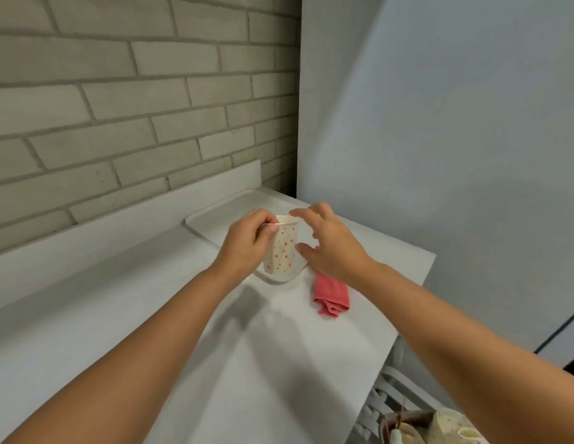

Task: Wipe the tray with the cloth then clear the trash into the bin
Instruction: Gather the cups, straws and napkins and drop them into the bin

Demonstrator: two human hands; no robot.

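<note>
A white paper cup with orange dots (284,249) stands at the near corner of the white tray (215,216) on the white counter. My left hand (248,243) grips the cup's left side and rim, pinching a thin stick-like piece against the rim. My right hand (330,243) hovers just right of the cup, fingers spread, holding nothing. A folded pink cloth (332,294) lies on the counter right of the tray, partly under my right wrist.
A brick wall runs behind the counter (183,315), and a plain grey wall stands to the right. Below the counter's right edge sits a bin (417,426) holding paper trash, beside a white slatted rack (388,389).
</note>
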